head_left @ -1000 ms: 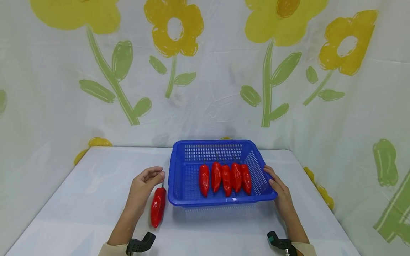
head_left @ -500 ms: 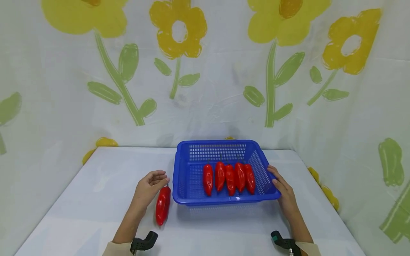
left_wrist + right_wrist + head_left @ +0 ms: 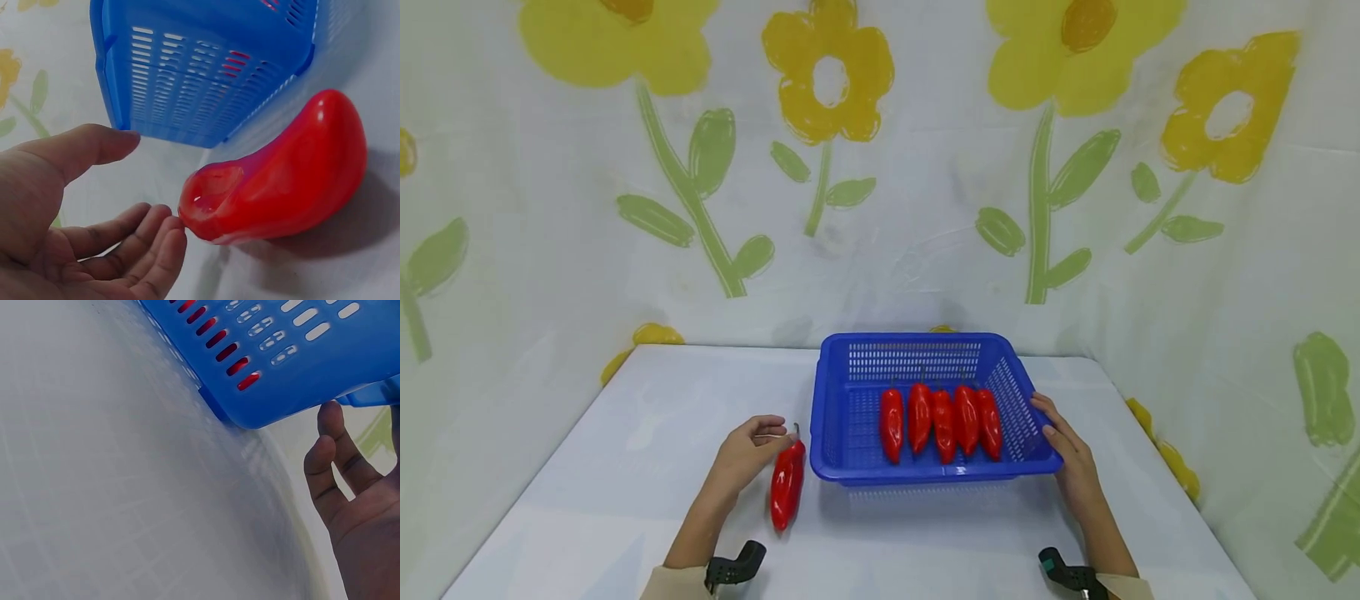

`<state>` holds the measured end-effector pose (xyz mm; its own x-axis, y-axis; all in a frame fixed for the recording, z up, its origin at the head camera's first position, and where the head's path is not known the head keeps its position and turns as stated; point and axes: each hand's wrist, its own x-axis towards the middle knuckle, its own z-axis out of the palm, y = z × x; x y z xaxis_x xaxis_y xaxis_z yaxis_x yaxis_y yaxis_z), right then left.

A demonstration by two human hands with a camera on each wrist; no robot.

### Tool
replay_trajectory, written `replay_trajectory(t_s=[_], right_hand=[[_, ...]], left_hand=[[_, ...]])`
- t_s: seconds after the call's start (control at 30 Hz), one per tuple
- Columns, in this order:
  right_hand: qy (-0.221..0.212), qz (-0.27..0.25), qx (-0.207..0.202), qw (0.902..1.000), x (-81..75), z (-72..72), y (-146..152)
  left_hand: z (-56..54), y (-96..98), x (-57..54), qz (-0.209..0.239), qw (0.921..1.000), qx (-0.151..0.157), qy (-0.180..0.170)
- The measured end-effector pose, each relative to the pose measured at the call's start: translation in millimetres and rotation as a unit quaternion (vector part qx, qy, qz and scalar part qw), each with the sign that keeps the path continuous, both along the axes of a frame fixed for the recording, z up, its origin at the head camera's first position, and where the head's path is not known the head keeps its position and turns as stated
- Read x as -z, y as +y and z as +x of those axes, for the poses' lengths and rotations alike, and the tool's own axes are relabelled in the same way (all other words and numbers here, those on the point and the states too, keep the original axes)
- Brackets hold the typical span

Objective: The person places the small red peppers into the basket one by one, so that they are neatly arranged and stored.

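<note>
My left hand (image 3: 748,454) is beside a red pepper (image 3: 787,487) that lies left of the basket. In the left wrist view, its thumb and fingers stand apart, with fingertips (image 3: 170,228) right at the stem end of the pepper (image 3: 300,169). The thin stem shows just right of the thumb in the head view. My right hand (image 3: 1072,458) holds the right rim of a blue plastic basket (image 3: 936,477), fingers curled at its outer side; the thumb is mostly out of the right wrist view. Several red peppers (image 3: 942,421) lie side by side inside the basket.
The white table (image 3: 910,550) has its back edge against a white cloth backdrop (image 3: 925,183) with printed yellow flowers. A black wrist camera (image 3: 735,565) is on the left wrist, another wrist camera (image 3: 1072,575) on the right.
The stem that ran up to my left thumb is now apart from it, and that hand sits slightly lower beside the pepper. My right hand stays on the basket rim; the head view has shifted.
</note>
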<state>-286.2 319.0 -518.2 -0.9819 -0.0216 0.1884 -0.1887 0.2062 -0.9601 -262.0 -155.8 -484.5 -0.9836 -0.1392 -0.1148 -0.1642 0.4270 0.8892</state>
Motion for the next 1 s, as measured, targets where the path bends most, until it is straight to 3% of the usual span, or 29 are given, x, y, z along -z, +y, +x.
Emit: replay_trajectory(t_s=[0.53,0.77,1.0], right_hand=[[-0.006,0.003,0.009,0.9999,4.2,-2.9,1.5],[-0.006,0.007,0.010,0.9999,5.1,-2.0,1.6],[-0.004,0.006,0.011,0.9999,4.6,-2.2,1.6]], left_hand=[[5.3,1.4,1.1,-0.114,0.9919,0.032,-0.046],[7.5,1.0,0.9,-0.122,0.9894,0.038,-0.069],[6.8,-1.0,-4.2,-0.116,0.9913,0.034,-0.052]])
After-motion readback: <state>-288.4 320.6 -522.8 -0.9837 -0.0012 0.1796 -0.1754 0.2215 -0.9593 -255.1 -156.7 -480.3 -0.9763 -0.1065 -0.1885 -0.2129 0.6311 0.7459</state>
